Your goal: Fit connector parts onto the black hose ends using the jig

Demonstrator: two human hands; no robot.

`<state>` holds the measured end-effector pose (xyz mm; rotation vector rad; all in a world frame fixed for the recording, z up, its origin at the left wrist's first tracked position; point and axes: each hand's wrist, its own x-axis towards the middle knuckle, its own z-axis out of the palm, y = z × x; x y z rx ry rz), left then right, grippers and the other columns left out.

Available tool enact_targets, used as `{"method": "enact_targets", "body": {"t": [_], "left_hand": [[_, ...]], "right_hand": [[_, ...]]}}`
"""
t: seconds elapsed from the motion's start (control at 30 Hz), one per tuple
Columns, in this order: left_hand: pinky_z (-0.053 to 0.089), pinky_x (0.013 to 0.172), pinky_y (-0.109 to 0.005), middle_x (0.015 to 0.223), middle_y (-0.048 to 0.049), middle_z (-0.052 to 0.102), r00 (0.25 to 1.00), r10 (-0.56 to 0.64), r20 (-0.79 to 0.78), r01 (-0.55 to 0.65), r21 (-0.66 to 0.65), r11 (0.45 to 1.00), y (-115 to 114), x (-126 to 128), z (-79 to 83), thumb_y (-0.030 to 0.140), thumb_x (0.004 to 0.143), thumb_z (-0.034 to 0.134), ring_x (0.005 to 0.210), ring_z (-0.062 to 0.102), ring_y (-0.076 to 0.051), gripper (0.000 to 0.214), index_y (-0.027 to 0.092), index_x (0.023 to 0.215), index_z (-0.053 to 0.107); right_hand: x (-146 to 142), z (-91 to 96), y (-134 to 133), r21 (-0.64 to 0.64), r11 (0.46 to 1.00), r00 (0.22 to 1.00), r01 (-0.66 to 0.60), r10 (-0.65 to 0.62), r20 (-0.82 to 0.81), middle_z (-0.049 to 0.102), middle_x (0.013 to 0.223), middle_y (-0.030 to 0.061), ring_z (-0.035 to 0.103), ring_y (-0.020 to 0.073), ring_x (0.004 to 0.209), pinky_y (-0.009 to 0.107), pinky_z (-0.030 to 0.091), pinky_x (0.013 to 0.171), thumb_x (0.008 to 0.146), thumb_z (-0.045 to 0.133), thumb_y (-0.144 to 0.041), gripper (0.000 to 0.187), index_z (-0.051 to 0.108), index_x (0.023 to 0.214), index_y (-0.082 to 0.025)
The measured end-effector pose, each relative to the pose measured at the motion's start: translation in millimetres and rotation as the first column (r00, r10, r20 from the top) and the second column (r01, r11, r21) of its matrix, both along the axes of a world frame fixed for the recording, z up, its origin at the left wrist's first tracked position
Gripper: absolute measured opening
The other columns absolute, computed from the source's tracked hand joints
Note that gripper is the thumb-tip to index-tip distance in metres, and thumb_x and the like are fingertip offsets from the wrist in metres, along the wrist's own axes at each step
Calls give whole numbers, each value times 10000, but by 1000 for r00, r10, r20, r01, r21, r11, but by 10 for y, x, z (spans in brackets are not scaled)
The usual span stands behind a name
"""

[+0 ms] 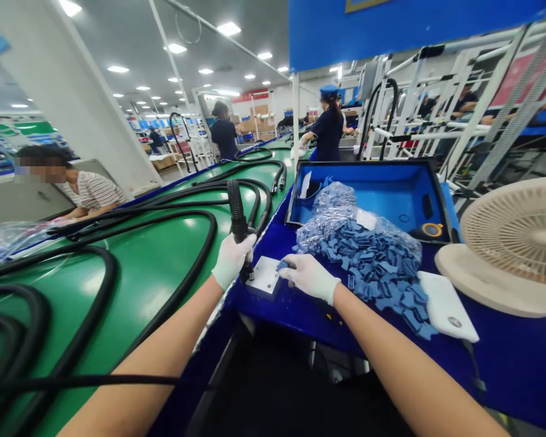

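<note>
My left hand [231, 260], in a white glove, is wrapped round the end of a black corrugated hose [237, 209]. The hose end tilts upward, and its lower fitting is beside a small pale metal block [264, 276] with holes in its top. My right hand [310, 276], also gloved, pinches a small blue plastic clip [282, 265] at the block's right edge. Whether the clip touches the block I cannot tell. To the right of this hand lies a heap of similar blue clips [373, 261], spilling out of a clear plastic bag [334, 203].
A blue bin [391, 188] stands behind the heap. On the right are a white device [450, 306] and a beige fan [523, 230]. Black hoses [200, 243] lie along the green conveyor [150, 267] at left. Co-workers [330, 127] stand farther back; another person [91, 191] is across the conveyor.
</note>
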<state>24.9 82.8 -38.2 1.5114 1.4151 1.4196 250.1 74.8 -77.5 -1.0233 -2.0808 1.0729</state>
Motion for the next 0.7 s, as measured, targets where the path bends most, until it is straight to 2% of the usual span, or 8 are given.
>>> {"method": "enact_targets", "body": {"t": [0.17, 0.33, 0.5, 0.7], "left_hand": [[493, 659, -300, 656, -22, 645, 998, -53, -35, 54, 17, 998, -9, -31, 60, 405, 805, 686, 635, 610, -179, 333, 136, 996, 636], [490, 684, -301, 726, -27, 664, 996, -72, -43, 72, -7, 997, 5, -54, 89, 397, 796, 704, 672, 604, -180, 333, 139, 998, 647], [480, 661, -280, 716, -9, 627, 989, -146, -7, 145, -24, 989, 28, -63, 68, 412, 831, 682, 660, 565, -157, 289, 149, 941, 637], [502, 678, -277, 751, -37, 631, 978, -206, 28, 207, -25, 978, -5, -30, 80, 455, 871, 648, 710, 600, -170, 304, 152, 884, 624]], "right_hand": [[-383, 115, 68, 55, 998, 999, -41, 41, 8, 659, 761, 10, 577, 139, 696, 233, 395, 642, 889, 588, -308, 163, 659, 833, -173], [-646, 188, 222, 78, 994, 996, -79, 76, 35, 632, 710, -3, 535, 123, 648, 233, 353, 610, 871, 611, -303, 171, 644, 775, -165], [-774, 155, 387, 48, 993, 992, -112, 108, 64, 588, 597, -14, 501, 106, 566, 241, 328, 569, 815, 700, -337, 263, 645, 642, -147], [-771, 64, 442, -3, 996, 994, -92, 92, 63, 642, 641, 1, 550, 112, 592, 229, 371, 569, 822, 708, -436, 312, 729, 729, -139]]}}
